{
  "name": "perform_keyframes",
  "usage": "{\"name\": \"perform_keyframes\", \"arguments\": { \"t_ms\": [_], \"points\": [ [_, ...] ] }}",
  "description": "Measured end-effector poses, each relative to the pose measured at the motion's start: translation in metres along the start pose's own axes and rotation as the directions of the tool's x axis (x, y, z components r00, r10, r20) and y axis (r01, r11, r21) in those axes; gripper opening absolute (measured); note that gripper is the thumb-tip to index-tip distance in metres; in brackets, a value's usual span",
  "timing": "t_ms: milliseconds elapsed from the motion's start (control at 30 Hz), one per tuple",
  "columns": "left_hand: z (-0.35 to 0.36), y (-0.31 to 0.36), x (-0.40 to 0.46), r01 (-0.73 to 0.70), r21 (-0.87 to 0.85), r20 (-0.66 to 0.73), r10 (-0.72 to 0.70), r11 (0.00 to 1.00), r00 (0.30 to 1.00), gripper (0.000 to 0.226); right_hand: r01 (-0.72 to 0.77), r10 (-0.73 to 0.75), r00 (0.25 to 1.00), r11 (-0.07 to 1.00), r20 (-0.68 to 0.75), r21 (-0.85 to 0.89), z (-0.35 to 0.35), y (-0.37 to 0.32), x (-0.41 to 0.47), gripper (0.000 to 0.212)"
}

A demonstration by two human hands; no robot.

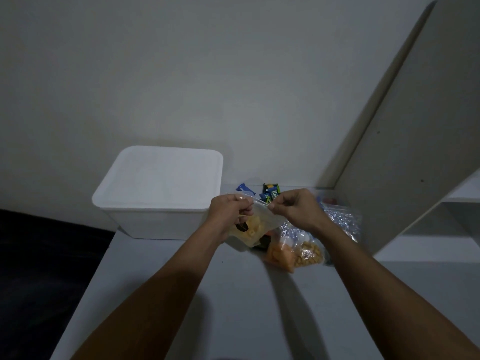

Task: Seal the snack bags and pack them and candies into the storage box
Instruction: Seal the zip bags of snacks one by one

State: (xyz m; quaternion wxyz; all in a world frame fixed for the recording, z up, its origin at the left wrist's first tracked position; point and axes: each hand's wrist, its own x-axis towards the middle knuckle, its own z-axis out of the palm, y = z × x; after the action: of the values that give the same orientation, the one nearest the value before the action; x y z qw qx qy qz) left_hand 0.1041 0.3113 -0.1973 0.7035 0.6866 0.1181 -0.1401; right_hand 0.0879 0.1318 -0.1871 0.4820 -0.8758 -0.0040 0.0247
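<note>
Both hands' fingers [270, 206] pinch the snack bag [253, 224] top edge beside the storage box [158, 193]

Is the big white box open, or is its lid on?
Shut. The white box has its flat lid covering the whole top, so nothing inside shows.

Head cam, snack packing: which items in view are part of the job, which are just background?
Job items:
- left hand and right hand, each pinching the top edge of the held snack bag
- other snack bags on the table
- wrapped candies
- white storage box, lid on

Just there:
- table
- shelf unit
- wall
</note>
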Motion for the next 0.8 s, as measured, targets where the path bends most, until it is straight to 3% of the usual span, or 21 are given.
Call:
{"name": "perform_keyframes", "arguments": {
  "t_ms": [167,333,467,533,600,700,800],
  "points": [
    [-0.005,-0.008,0.003,-0.062,0.083,0.035,0.059,0.995,0.998,0.01,-0.064,0.062,0.996,0.998,0.063,0.023,0.002,-0.001,0.0,0.015],
    [-0.006,-0.011,0.001,-0.092,0.179,0.039,0.086,0.98,0.996,0.013,-0.032,0.038,0.998,0.995,0.056,-0.094,0.008,-0.001,0.001,0.018],
    [-0.013,-0.018,0.001,-0.168,0.215,-0.157,0.204,0.962,0.966,0.002,-0.007,0.017,0.997,0.993,0.081,-0.118,0.007,-0.001,0.001,0.023],
    [-0.016,-0.025,0.001,-0.204,0.301,-0.205,0.272,0.932,0.94,0.023,-0.007,0.019,0.992,0.995,0.121,-0.098,0.004,-0.001,0.002,0.023],
    [-0.019,-0.033,0.002,-0.194,0.337,-0.137,0.252,0.921,0.958,0.033,-0.007,0.019,0.986,0.997,0.163,-0.078,0.001,-0.001,0.002,0.022],
    [-0.027,-0.046,0.006,-0.15,0.286,-0.106,0.187,0.947,0.977,0.01,-0.031,0.033,0.983,0.999,0.18,-0.019,0.002,0.0,0.004,0.016],
    [-0.035,-0.058,0.008,-0.08,0.158,-0.127,0.1,0.984,0.987,0.004,-0.084,0.076,0.984,0.995,0.159,0.046,0.012,0.006,0.005,0.025]
  ]
}}
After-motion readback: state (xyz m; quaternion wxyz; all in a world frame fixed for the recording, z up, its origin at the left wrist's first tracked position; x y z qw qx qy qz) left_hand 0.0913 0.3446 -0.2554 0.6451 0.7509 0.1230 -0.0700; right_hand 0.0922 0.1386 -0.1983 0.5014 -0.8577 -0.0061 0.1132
